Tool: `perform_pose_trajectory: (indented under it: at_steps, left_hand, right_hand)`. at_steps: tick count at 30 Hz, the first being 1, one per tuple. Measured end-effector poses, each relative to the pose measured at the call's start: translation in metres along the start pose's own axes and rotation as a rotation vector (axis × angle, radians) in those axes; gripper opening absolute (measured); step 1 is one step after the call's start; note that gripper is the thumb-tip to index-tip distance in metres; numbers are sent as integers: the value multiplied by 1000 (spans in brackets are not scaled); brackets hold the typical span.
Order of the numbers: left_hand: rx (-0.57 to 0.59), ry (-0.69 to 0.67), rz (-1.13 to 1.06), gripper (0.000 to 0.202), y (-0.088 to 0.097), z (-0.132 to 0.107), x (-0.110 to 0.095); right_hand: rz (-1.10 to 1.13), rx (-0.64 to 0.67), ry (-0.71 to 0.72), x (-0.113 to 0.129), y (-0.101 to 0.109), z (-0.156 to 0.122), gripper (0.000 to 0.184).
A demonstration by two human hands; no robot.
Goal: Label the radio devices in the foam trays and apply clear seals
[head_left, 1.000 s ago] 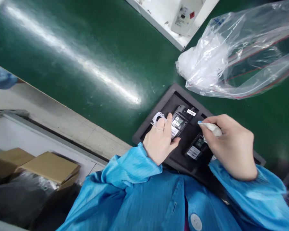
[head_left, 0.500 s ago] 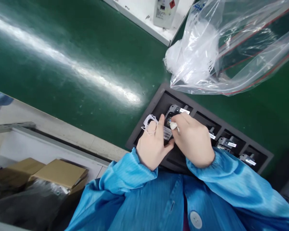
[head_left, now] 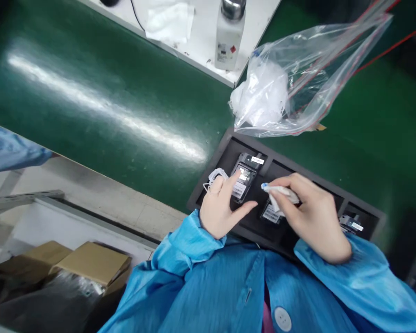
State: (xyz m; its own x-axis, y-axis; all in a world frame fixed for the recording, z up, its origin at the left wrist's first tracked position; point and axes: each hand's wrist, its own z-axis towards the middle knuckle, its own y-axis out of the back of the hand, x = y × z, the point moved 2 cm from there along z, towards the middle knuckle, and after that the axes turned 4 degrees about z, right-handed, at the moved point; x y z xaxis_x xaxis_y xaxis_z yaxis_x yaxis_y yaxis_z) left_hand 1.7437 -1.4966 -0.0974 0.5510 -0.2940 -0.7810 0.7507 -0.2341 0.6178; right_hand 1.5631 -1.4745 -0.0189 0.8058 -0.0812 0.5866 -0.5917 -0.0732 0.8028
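Observation:
In the head view a dark device with a keypad-less open back and white labels (head_left: 240,188) lies in the left compartment of a grey foam tray (head_left: 268,155). My left hand (head_left: 219,209) rests over it, index finger touching the device, thumb spread. White looped cord (head_left: 217,175) lies against its other fingers, which are partly hidden. My right hand (head_left: 310,210) pinches a folded white wipe (head_left: 287,194) with a blue spot at its tip. The wipe is above the neighbouring compartment, where another labelled device (head_left: 272,212) shows beneath, partly covered.
A clear bag with white material (head_left: 265,99) lies behind the tray. A white bottle (head_left: 229,41) and a white cloth (head_left: 169,22) stand on a white shelf. Cardboard boxes (head_left: 93,261) are low at left. Another person's blue sleeve (head_left: 14,148) shows at the left edge.
My right hand has moved right, off the first device, with the white wipe. My left hand stays at the device, its thumb now clear of it. The view has shifted, showing more shelf.

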Motion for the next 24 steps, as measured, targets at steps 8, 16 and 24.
perform_pose_trajectory:
  at_steps: [8,16,24]
  left_hand:
    - [14,-68,-328,9,29,-13,-22]
    - [-410,132,134,13,62,55,40]
    - [-390,333,82,30,33,91,94]
  right_hand:
    - [403,79,45,13,-29,-40,4]
    - [408,-133,-88,-36,-4,-81,8]
    - [-70,-102,185,-109,-20,-163,28]
